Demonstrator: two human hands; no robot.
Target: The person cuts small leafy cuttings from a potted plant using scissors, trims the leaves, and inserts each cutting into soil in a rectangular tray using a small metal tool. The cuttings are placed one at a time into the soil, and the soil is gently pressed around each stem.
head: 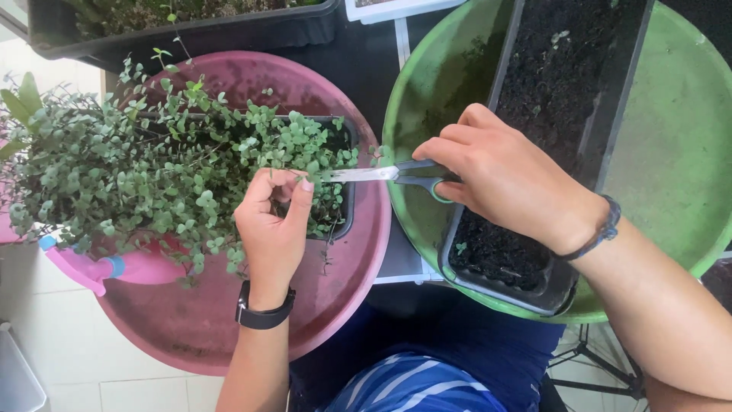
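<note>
Scissors [396,174] in right hand [503,179] — left hand [274,225] pinching stems [286,179]

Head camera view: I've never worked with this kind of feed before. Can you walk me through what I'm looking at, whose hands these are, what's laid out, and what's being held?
There is only one picture, taken from a camera worn on the person's head and looking down, so both hands are the wearer's own. No machine is involved.

The left hand, with a black watch on its wrist, pinches a few thin stems of the small-leaved trailing plant. That plant grows in a black pot standing in a pink basin. A pink spray bottle lies partly under the leaves.

The right hand holds scissors, the blades pointing left at the pinched stems. Whether the blades are open is hard to tell.

To the right sits a green basin with a long black planter of dark soil in it.
</note>
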